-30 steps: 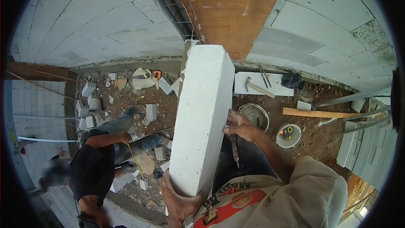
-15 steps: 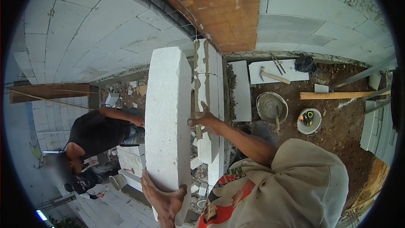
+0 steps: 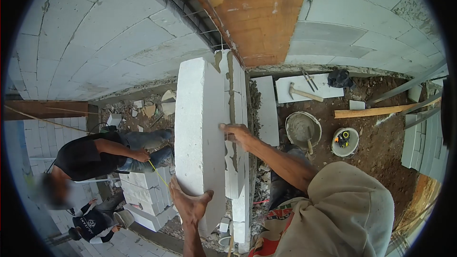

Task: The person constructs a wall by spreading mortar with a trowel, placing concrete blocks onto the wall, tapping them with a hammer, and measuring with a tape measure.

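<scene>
A long white building block (image 3: 193,114), likely lightweight concrete, is held lengthwise between my hands. At its near end my left hand (image 3: 189,202) grips it, with the fingers on the left side and the thumb on the right. My right hand (image 3: 238,135) is curled at the block's right edge, its thumb against the face and other fingertips partly hidden. Just right of the block runs a white block wall (image 3: 241,114), with grey mortar (image 3: 232,83) along its top. Whether the block rests on the wall I cannot tell.
Two co-workers are on the left; the nearer one (image 3: 88,157) holds a yellow tape measure (image 3: 158,173). Beside a stack of blocks (image 3: 143,190) lies rubble. On the right are a mortar bucket (image 3: 303,128), a hammer (image 3: 307,94), a white bucket (image 3: 345,143) and a plank (image 3: 366,112).
The block has shifted right, closer to the wall. My right hand's fingers, spread before, are now curled at its edge. The nearer co-worker has moved down-left, and the extended tape measure now shows.
</scene>
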